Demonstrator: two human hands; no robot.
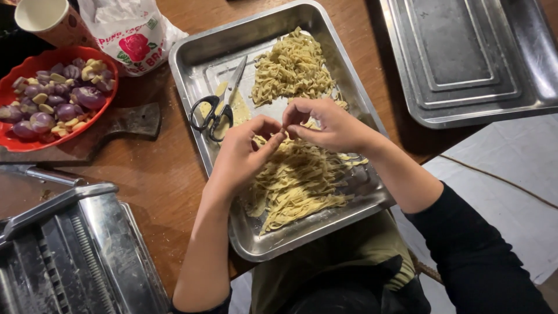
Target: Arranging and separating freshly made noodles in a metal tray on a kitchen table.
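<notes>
My left hand (244,152) and my right hand (326,124) meet over a steel tray (192,64), fingertips pinched together on a strand of pale yellow noodle between them. Below the hands lies a loose heap of cut noodles (302,186). A second, tighter pile of noodles (290,70) sits at the tray's far end. Black-handled scissors (218,107) rest in the tray to the left of my left hand, on a flat scrap of dough.
A red bowl of peeled shallots and garlic (52,93) stands on a wooden board (125,125) at left. A metal pasta machine (75,256) fills the lower left. A flour bag (131,32), a paper cup (49,20) and another steel tray (471,58) lie at the back.
</notes>
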